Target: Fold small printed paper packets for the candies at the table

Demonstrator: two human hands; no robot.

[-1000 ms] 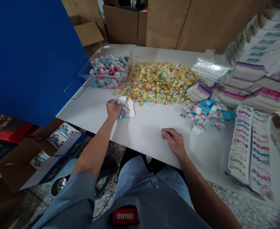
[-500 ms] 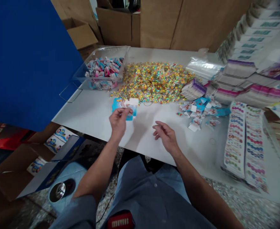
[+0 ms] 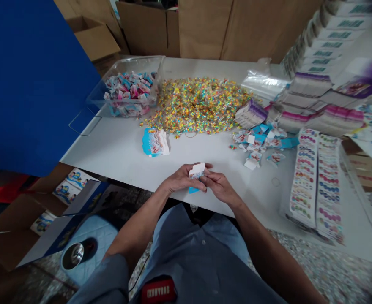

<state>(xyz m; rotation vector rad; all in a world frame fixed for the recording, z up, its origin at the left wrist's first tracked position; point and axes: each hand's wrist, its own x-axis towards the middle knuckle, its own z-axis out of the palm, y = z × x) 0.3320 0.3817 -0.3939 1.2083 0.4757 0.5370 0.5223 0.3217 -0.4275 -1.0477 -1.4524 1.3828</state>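
Both my hands meet over the white table's (image 3: 116,147) near edge. My left hand (image 3: 181,179) and my right hand (image 3: 219,185) together pinch a small flat blue-and-white paper box (image 3: 196,172), which is partly folded open between the fingers. A short stack of the same flat boxes (image 3: 155,142) lies on the table farther back to the left. Behind it spreads a wide heap of tiny multicoloured pieces (image 3: 198,103).
A clear plastic tub (image 3: 127,90) of folded small boxes stands at the back left. Loose blue boxes (image 3: 258,145) lie to the right, beside stacks of printed card sheets (image 3: 315,177) and purple-edged stacks (image 3: 313,84). A blue panel (image 3: 30,80) rises at left; cardboard boxes stand behind.
My left hand lifted one flat box off the stack and brought it back toward me. My right hand rose from the table and joined it on the box.
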